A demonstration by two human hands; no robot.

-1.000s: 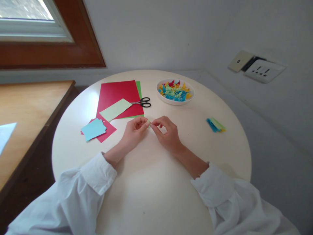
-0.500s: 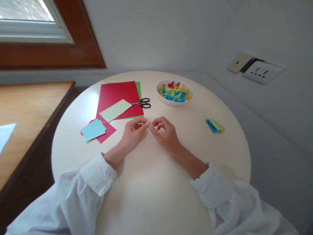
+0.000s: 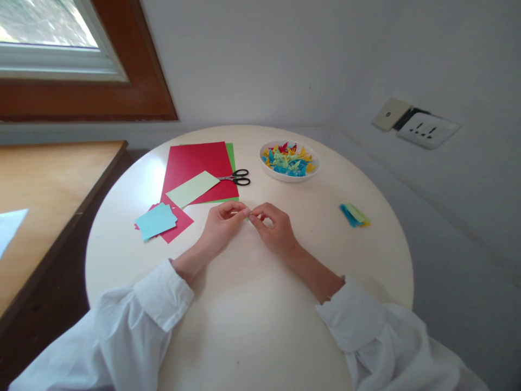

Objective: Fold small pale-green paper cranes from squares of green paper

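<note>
Left hand (image 3: 222, 227) and right hand (image 3: 273, 228) pinch a tiny pale green folded paper (image 3: 247, 215) between fingertips over the smooth, round cream table (image 3: 252, 320).

The paper scrap (image 3: 247, 216) is mostly hidden between the fingers (image 3: 238, 208), perhaps folded; window (image 3: 49, 38) cut off top-left

Legible markings: none; the pale green paper piece (image 3: 247, 215), red sheet (image 3: 195, 163), scissors (image 3: 238, 177), white bowl (image 3: 285, 175) and wall socket plate (image 3: 427, 130) show no lettering, label, brand, number or sign that can be read.
</note>
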